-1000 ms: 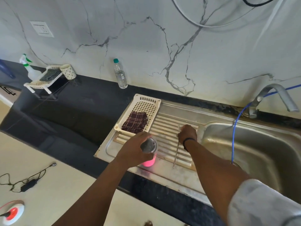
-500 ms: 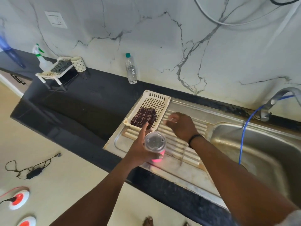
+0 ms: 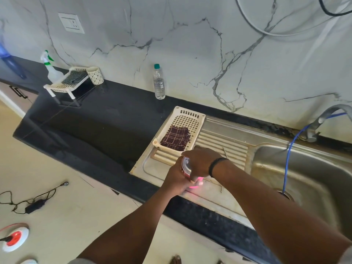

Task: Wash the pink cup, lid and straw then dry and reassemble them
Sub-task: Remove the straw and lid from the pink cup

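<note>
We found the two hands joined over the near edge of the drainboard (image 3: 224,195), evidently so that one could steady the vessel while the other worked its top. The left hand (image 3: 176,181) was wrapped about the body of the pink cup (image 3: 196,184), its grip clamped on the cup's side from the left and holding it just above the steel, which we judged to be a bracing hold. The right hand (image 3: 202,161), a dark band at its wrist, lay over the top with fingers curled down round the clear lid (image 3: 185,164), its grip closed on the lid's rim; we took this for the act of twisting or prising the lid off, though we could not tell whether the lid was already loose. The cup showed only as a pink glow below the right hand, the rest being covered. The metal straw (image 3: 225,151) lay apart on the ribbed drainboard just behind the right wrist, most of its length hidden by the forearm, placed there, we supposed, to await washing. Beyond the hands a white basket (image 3: 190,115) sat on the drainboard's left end with a folded checked cloth (image 3: 176,138) in it, presumably kept at hand for drying. To the right lay the sink (image 3: 314,168), with a blue hose (image 3: 291,149) running down from the tap (image 3: 323,117) to the drain. Farthest off, on the dark tabletop (image 3: 106,119) against the wall, stood a water bottle (image 3: 159,82).
</note>
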